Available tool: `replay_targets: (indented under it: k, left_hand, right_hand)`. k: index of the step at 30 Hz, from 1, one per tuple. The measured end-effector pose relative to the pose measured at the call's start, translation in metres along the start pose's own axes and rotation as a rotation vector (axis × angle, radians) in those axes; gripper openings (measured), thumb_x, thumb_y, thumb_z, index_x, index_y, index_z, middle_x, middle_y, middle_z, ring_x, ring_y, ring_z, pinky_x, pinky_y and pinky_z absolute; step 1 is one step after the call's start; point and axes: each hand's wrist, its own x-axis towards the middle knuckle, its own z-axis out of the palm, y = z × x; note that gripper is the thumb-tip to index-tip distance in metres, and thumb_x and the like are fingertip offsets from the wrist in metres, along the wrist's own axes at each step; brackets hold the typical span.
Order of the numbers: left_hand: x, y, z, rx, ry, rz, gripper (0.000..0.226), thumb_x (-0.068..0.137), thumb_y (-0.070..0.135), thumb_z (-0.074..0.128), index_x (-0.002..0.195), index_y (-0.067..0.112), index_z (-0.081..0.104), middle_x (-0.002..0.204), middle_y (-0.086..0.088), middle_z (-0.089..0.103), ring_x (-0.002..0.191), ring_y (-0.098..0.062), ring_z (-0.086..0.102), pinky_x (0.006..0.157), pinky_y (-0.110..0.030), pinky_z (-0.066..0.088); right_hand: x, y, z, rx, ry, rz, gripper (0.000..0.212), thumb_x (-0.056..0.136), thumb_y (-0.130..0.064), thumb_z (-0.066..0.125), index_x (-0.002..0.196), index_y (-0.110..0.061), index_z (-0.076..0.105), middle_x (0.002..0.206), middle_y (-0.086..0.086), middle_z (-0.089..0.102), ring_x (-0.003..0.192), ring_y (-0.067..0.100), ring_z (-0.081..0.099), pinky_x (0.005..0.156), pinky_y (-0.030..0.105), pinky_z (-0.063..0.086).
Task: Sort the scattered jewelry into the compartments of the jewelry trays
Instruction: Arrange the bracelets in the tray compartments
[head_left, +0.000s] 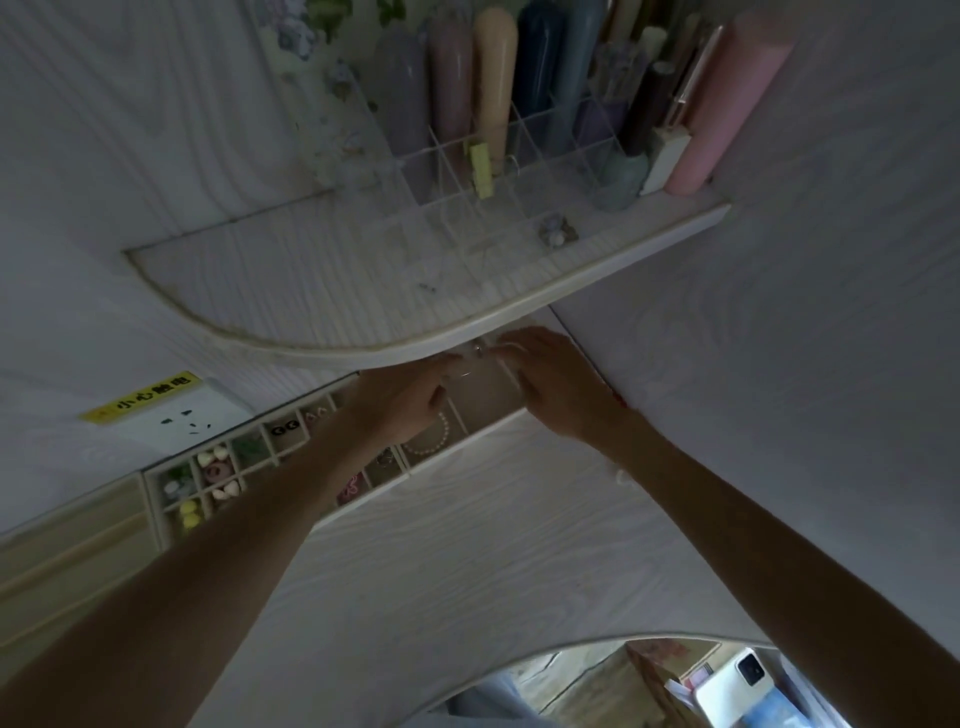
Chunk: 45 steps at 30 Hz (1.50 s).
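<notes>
A beige jewelry tray (156, 499) lies along the back of the desk under a curved shelf. Its small left compartments hold pastel earrings and charms. A pearl bracelet (434, 441) rests in a larger compartment. Both my hands reach over the tray's right end. My left hand (402, 402) and my right hand (556, 384) pinch a thin silver chain or ring (470, 366) between their fingertips, just below the shelf edge. The piece is small and blurred, and I cannot tell its exact type.
The white curved shelf (322, 343) overhangs the tray and carries a clear acrylic organizer (498, 208) with pastel tubes. A wall socket with a yellow warning label (143, 402) sits at the left. A white phone (737, 686) lies below the desk edge at bottom right.
</notes>
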Motion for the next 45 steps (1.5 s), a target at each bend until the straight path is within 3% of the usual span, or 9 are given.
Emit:
replay_targets:
  k: [6,12,18,21,28,33,37,41,45]
  left_hand:
    - [-0.017,0.05,0.011,-0.115,0.042,0.005,0.031,0.093,0.026,0.041,0.117,0.027,0.061,0.113,0.007,0.064,0.094,-0.015,0.066,0.079,-0.034,0.054]
    - [-0.018,0.092,0.052,-0.157,-0.38,0.16,0.045,0.093,0.013,0.044,0.137,0.024,0.045,0.142,0.003,0.044,0.125,-0.019,0.045,0.098,-0.033,0.042]
    - [-0.01,0.107,0.065,-0.239,-0.479,0.136,0.056,0.091,0.012,0.052,0.143,0.024,0.034,0.151,-0.001,0.026,0.137,-0.022,0.023,0.108,-0.031,0.029]
    - [-0.007,0.113,0.064,-0.352,-0.48,0.117,0.064,0.09,0.013,0.057,0.145,0.025,0.029,0.151,-0.002,0.025,0.137,-0.022,0.024,0.108,-0.028,0.024]
    - [-0.012,0.102,0.061,-0.704,-0.51,-0.023,0.075,0.082,0.033,0.07,0.145,0.021,0.03,0.148,0.001,0.035,0.135,-0.016,0.034,0.11,-0.026,0.027]
    - [-0.019,0.075,0.053,-0.992,-0.372,-0.091,0.036,0.084,0.032,0.069,0.115,0.016,0.062,0.116,0.004,0.063,0.108,-0.002,0.057,0.091,-0.014,0.041]
    - [-0.025,0.05,0.041,-1.098,-0.239,-0.144,0.026,0.085,0.029,0.065,0.099,0.006,0.066,0.084,0.013,0.068,0.072,0.02,0.057,0.072,-0.005,0.041]
    - [-0.018,0.028,0.033,-1.064,-0.015,-0.323,0.009,0.087,0.011,0.064,0.08,0.013,0.068,0.066,0.013,0.068,0.059,0.012,0.059,0.061,-0.008,0.042]
    - [-0.004,0.018,0.026,-0.769,0.029,-0.394,0.013,0.086,0.026,0.064,0.083,0.018,0.074,0.073,0.01,0.071,0.066,0.008,0.062,0.064,-0.011,0.047]
  right_hand:
    - [-0.084,0.013,-0.047,0.187,0.028,0.489,0.027,0.093,-0.011,0.048,0.117,-0.015,0.061,0.112,0.003,0.063,0.094,0.021,0.061,0.08,0.026,0.047]
    - [-0.15,0.011,-0.024,0.054,-0.25,0.729,0.039,0.093,-0.032,0.053,0.127,-0.013,0.049,0.124,0.005,0.052,0.112,0.021,0.052,0.087,0.027,0.041]
    - [-0.16,0.01,0.002,-0.091,-0.266,0.696,0.033,0.068,-0.019,0.081,0.089,0.0,0.064,0.097,0.023,0.06,0.089,0.04,0.062,0.066,0.042,0.052]
    - [-0.156,0.006,-0.006,-0.116,-0.322,0.602,0.026,0.088,-0.022,0.06,0.106,-0.003,0.061,0.118,0.017,0.052,0.11,0.034,0.052,0.084,0.039,0.045]
    - [-0.123,-0.007,-0.049,0.423,-0.424,0.675,0.021,0.093,-0.031,0.054,0.108,-0.015,0.057,0.102,-0.001,0.06,0.094,0.013,0.058,0.075,0.018,0.041]
    - [-0.078,-0.032,-0.063,0.693,-0.425,0.594,0.002,0.092,-0.009,0.054,0.092,-0.01,0.053,0.1,0.017,0.064,0.087,0.027,0.064,0.081,0.032,0.05]
    - [-0.044,-0.033,-0.06,0.709,-0.332,0.545,0.023,0.09,-0.003,0.055,0.077,-0.021,0.053,0.092,0.016,0.065,0.088,0.028,0.063,0.085,0.041,0.05]
    - [-0.017,-0.027,-0.043,0.723,-0.15,0.568,0.015,0.089,-0.005,0.055,0.083,-0.018,0.058,0.075,-0.008,0.061,0.073,0.01,0.058,0.066,0.02,0.046]
    - [-0.006,-0.019,-0.011,0.684,0.037,0.575,0.005,0.085,-0.007,0.064,0.085,-0.012,0.067,0.077,0.0,0.065,0.066,0.005,0.058,0.064,0.017,0.044]
